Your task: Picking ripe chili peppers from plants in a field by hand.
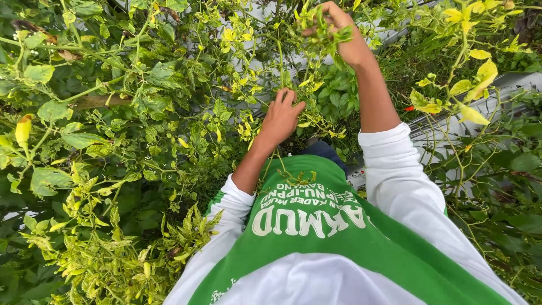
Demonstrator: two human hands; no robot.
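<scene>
I look down over my green and white shirt (316, 237) into chilli plants with green and yellowing leaves (169, 113). My left hand (280, 117) reaches into the foliage at the centre, fingers closed around a thin green stem (280, 68). My right hand (339, 31) is raised higher, near the top edge, and grips a cluster of curled yellow-green leaves (319, 25) on the same plant. What lies inside either fist is hidden by leaves.
A yellow-orange chilli (23, 129) hangs at the far left. A small red chilli (409, 108) shows right of my forearm. Silver plastic mulch (497, 90) covers the bed at right. Dense bushes crowd both sides; dark trousers (324, 151) show below.
</scene>
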